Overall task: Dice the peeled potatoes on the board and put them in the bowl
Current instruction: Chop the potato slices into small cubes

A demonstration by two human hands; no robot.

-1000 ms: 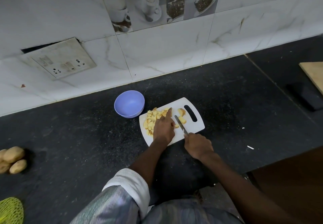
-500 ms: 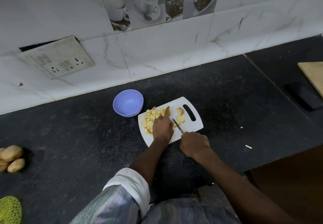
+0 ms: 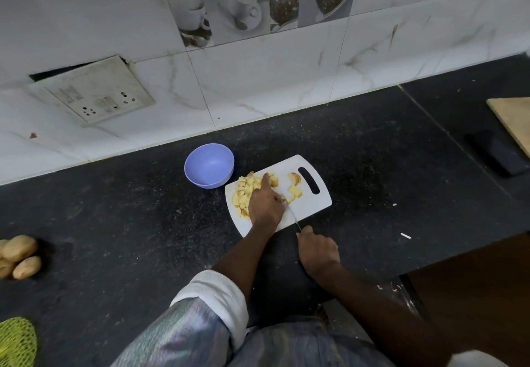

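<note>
A white cutting board (image 3: 312, 203) lies on the dark counter with a heap of diced potato (image 3: 243, 191) on its left half and a few bigger pieces (image 3: 295, 186) near the handle slot. My left hand (image 3: 265, 206) rests on the heap, index finger pointing away, the other fingers curled on a potato piece beside the blade. My right hand (image 3: 317, 249) grips the handle of a knife (image 3: 293, 216) just off the board's near edge; the blade angles up to my left hand. An empty lilac bowl (image 3: 200, 183) stands left of the board, apart from it.
Unpeeled potatoes (image 3: 20, 255) lie at the far left, with a green mesh bag (image 3: 15, 341) below them. A dark phone (image 3: 499, 151) and a wooden board (image 3: 513, 117) sit at the right. The tiled wall carries a socket plate (image 3: 91, 94). The counter's front edge runs at lower right.
My right hand has drawn back a little toward me with the knife, coming off the board's near edge. My left hand has stayed on the potato heap.
</note>
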